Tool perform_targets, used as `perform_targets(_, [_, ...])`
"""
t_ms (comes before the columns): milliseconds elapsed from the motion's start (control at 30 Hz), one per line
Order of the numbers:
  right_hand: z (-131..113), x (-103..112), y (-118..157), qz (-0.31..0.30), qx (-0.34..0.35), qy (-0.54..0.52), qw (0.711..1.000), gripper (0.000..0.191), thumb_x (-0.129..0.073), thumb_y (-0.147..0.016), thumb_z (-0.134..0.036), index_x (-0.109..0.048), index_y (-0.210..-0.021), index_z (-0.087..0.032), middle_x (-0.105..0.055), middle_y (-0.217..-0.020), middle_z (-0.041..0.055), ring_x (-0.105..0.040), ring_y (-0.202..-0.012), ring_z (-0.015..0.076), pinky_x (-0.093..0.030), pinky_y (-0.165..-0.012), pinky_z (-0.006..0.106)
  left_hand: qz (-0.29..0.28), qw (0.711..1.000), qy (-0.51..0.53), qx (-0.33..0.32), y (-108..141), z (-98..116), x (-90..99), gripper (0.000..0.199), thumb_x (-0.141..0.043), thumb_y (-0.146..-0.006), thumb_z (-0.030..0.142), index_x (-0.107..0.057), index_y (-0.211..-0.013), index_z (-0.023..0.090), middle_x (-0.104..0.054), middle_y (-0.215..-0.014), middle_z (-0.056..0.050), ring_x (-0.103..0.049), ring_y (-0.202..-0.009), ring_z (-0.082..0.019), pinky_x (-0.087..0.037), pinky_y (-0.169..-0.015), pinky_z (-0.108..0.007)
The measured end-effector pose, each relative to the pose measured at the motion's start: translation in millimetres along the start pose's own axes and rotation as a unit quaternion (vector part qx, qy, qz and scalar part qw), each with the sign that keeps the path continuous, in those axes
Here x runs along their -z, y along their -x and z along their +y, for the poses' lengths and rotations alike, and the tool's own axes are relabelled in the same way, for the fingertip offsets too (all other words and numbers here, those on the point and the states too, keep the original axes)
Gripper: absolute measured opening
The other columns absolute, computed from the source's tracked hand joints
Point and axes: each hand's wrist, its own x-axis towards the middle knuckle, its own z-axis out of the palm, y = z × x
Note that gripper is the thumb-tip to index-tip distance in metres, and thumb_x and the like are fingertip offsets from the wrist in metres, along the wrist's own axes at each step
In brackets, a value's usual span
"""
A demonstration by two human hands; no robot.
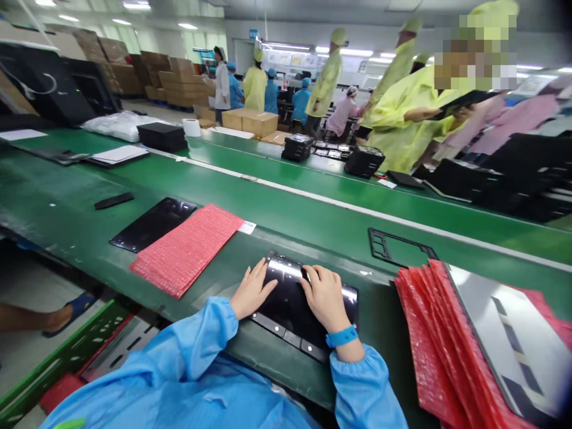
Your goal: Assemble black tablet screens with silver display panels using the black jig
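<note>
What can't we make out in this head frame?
All head view:
Black panel: underside hidden against the green bench; parts of its top covered by the left hand and right hand.
White label: markings too small to read.
Red plastic sheets at right: cut off by the lower picture edge.
Green crate: cut off by left edge.

Your left hand (pixel 254 290) lies over the left edge of a glossy black panel (pixel 288 307) on the green tabletop (pixel 210 185); your right hand (pixel 326 298), blue wristband (pixel 342 337) worn, rests on its face. At left, a red bubble-wrap sleeve (pixel 192 247) lies right beside a second black panel (pixel 154 225). At right, a silver-grey panel (pixel 482 316) lies on red sleeves (pixel 431 339).
</note>
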Motion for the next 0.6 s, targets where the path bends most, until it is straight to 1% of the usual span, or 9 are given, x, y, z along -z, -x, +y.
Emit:
perform_targets(67, [1.0, 8.4, 0.1, 0.045, 0.002, -0.023, 0.999, 0.030, -0.047, -0.098, -0.031, -0.059, -0.121, -0.015, -0.060, -0.111, 0.0121, -0.054, -0.104, 0.0260, -0.037, -0.093, 0.044, 0.024, 0.992, 0.121, -0.002, -2.1, 8.5, 6.3, 0.059, -0.036, -0.096, 0.047, -0.042, -0.143, 0.013, -0.036, -0.151, -0.013, -0.029, -0.141, -0.024, -0.016, -0.119, -0.044])
perform_targets(100, [2.0, 13.2, 0.8, 0.066, -0.002, -0.038, 0.997, 0.030, -0.046, -0.098, -0.031, -0.058, -0.121, -0.015, -0.061, -0.112, 0.0121, -0.054, -0.105, 0.0257, -0.036, -0.095, 0.045, 0.035, 0.980, 0.195, -0.003, -2.4, 14.8, 10.2, 0.057, -0.038, -0.095, 0.047, -0.047, -0.140, 0.014, -0.042, -0.147, -0.012, -0.034, -0.139, -0.024, -0.019, -0.118, -0.042])
perform_targets(167, [5.3, 23.8, 4.2, 0.099, -0.013, -0.077, 0.992, 0.028, -0.046, -0.099, -0.031, -0.059, -0.118, -0.015, -0.062, -0.114, 0.0111, -0.055, -0.107, 0.0244, -0.036, -0.098, 0.045, 0.033, 0.932, 0.360, 0.010, -1.8, 29.3, 18.1, 0.054, -0.047, -0.092, 0.048, -0.054, -0.135, 0.016, -0.051, -0.141, -0.010, -0.041, -0.134, -0.025, -0.027, -0.116, -0.040])
perform_targets(233, [9.7, 35.4, 10.5, 0.122, -0.027, -0.121, 0.985, 0.024, -0.048, -0.098, -0.030, -0.060, -0.114, -0.017, -0.062, -0.116, 0.0092, -0.055, -0.110, 0.0227, -0.036, -0.100, 0.044, 0.015, 0.866, 0.497, 0.047, -0.7, 41.8, 24.8, 0.053, -0.058, -0.087, 0.048, -0.059, -0.130, 0.018, -0.056, -0.135, -0.009, -0.045, -0.131, -0.028, -0.031, -0.113, -0.041])
perform_targets(300, [13.9, 47.0, 20.2, 0.153, -0.061, -0.156, 0.974, 0.021, -0.051, -0.096, -0.029, -0.061, -0.111, -0.019, -0.061, -0.119, 0.0083, -0.054, -0.113, 0.0218, -0.038, -0.102, 0.042, 0.011, 0.812, 0.577, 0.090, -0.8, 48.2, 30.4, 0.054, -0.067, -0.081, 0.045, -0.062, -0.127, 0.017, -0.059, -0.131, -0.010, -0.049, -0.127, -0.030, -0.036, -0.111, -0.041])
perform_targets(367, [16.5, 56.6, 33.1, 0.201, -0.122, -0.177, 0.956, 0.022, -0.054, -0.094, -0.030, -0.062, -0.112, -0.019, -0.058, -0.123, 0.0095, -0.052, -0.117, 0.0224, -0.040, -0.102, 0.042, 0.020, 0.779, 0.614, 0.123, -2.9, 47.1, 35.6, 0.058, -0.073, -0.077, 0.041, -0.061, -0.128, 0.017, -0.061, -0.128, -0.011, -0.053, -0.123, -0.030, -0.039, -0.108, -0.041])
perform_targets(433, [16.9, 62.2, 47.9, 0.235, -0.195, -0.198, 0.931, 0.030, -0.056, -0.093, -0.033, -0.059, -0.119, -0.018, -0.055, -0.127, 0.0114, -0.051, -0.119, 0.0238, -0.042, -0.102, 0.043, 0.033, 0.754, 0.638, 0.150, -6.8, 40.1, 40.9, 0.061, -0.075, -0.075, 0.037, -0.059, -0.130, 0.018, -0.064, -0.125, -0.011, -0.057, -0.119, -0.029, -0.046, -0.103, -0.039])
perform_targets(500, [15.4, 63.2, 62.3, 0.225, -0.261, -0.255, 0.903, 0.043, -0.057, -0.091, -0.037, -0.052, -0.130, -0.018, -0.054, -0.130, 0.0132, -0.053, -0.117, 0.0246, -0.046, -0.098, 0.044, 0.052, 0.738, 0.650, 0.171, -11.4, 30.7, 45.9, 0.058, -0.075, -0.076, 0.033, -0.058, -0.131, 0.021, -0.066, -0.121, -0.009, -0.061, -0.113, -0.027, -0.051, -0.097, -0.035])
perform_targets(600, [10.3, 60.8, 78.5, 0.117, -0.316, -0.421, 0.842, 0.055, -0.060, -0.089, -0.044, -0.048, -0.135, -0.016, -0.059, -0.125, 0.0140, -0.061, -0.110, 0.0247, -0.051, -0.092, 0.040, 0.067, 0.725, 0.660, 0.186, -16.4, 18.3, 51.1, 0.049, -0.071, -0.079, 0.026, -0.061, -0.127, 0.023, -0.068, -0.118, -0.007, -0.064, -0.108, -0.025, -0.055, -0.091, -0.031])
